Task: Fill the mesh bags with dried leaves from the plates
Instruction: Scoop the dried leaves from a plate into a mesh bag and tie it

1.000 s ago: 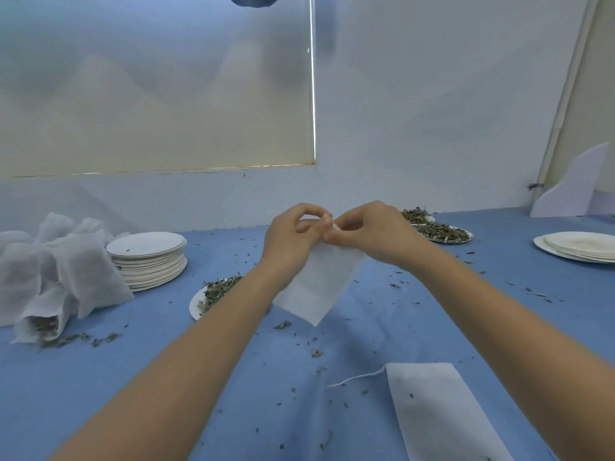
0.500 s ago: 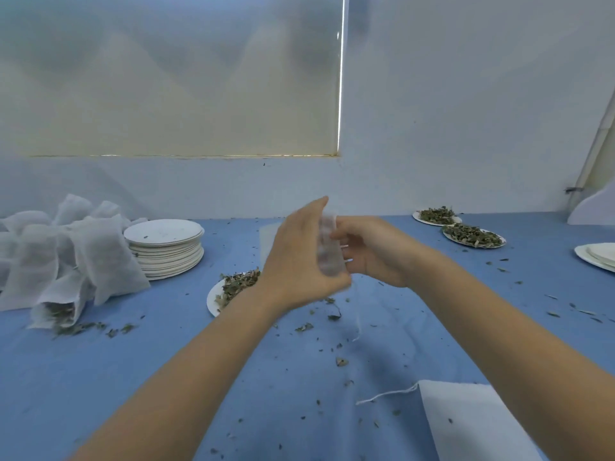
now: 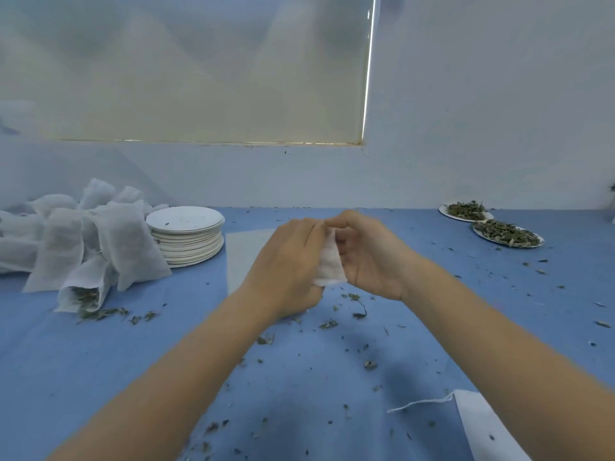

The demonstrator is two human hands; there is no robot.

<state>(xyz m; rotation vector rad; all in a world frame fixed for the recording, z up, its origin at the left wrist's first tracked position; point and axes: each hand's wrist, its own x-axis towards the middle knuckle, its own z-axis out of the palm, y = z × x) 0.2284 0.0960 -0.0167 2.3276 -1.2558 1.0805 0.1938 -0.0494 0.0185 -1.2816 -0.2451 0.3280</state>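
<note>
Mesh bag (image 3: 329, 261), unmarked, was pinched between left hand (image 3: 286, 267) and right hand (image 3: 369, 257), fingers curled round it.

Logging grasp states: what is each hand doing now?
Left hand: pinching the mesh bag.
Right hand: pinching the same bag.

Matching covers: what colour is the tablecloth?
Blue tablecloth, flecked with leaf bits; head view.
</note>
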